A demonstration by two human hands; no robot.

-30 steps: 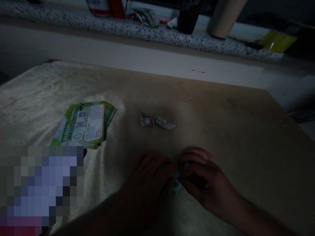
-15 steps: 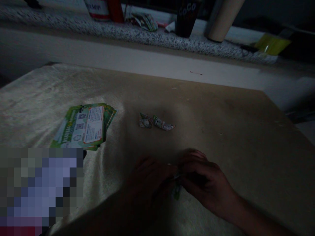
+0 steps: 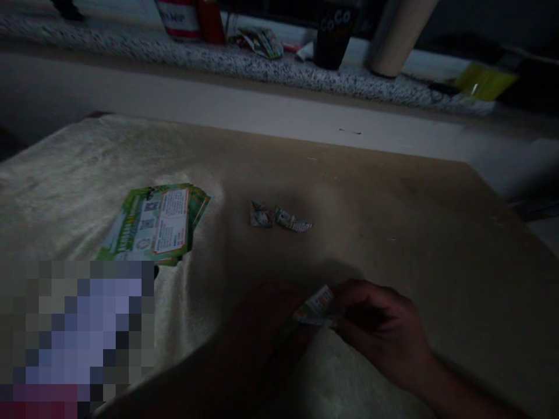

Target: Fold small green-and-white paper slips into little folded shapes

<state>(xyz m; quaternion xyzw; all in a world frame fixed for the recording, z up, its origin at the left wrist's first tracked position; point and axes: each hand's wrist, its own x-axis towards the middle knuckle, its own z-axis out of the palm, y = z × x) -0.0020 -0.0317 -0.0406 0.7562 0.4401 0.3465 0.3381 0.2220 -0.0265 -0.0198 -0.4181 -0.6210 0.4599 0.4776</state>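
Note:
Between my two hands is a small piece of folded printed paper [image 3: 318, 307], white and green with some orange print. My right hand [image 3: 379, 320] pinches its right edge between thumb and fingers. On the other side my left hand [image 3: 275, 308] is closed on the paper's left end, deep in shadow, its fingers hard to make out. Farther up the table lie two small folded paper pieces, a squat one [image 3: 262, 215] and a longer pointed one [image 3: 294, 220], side by side.
At the left a stack of green printed flyers [image 3: 161, 221] rests on the cloth-covered table [image 3: 437, 244]. A pixelated patch hides the lower left corner. Along the stone sill [image 3: 271, 70] stand a dark CoCo cup [image 3: 334, 35], a tan cylinder [image 3: 399, 41] and a red-and-white container [image 3: 179, 20].
The folded paper has turned and come up between my hands, so more of its printed face shows. My right hand has shifted slightly right and down.

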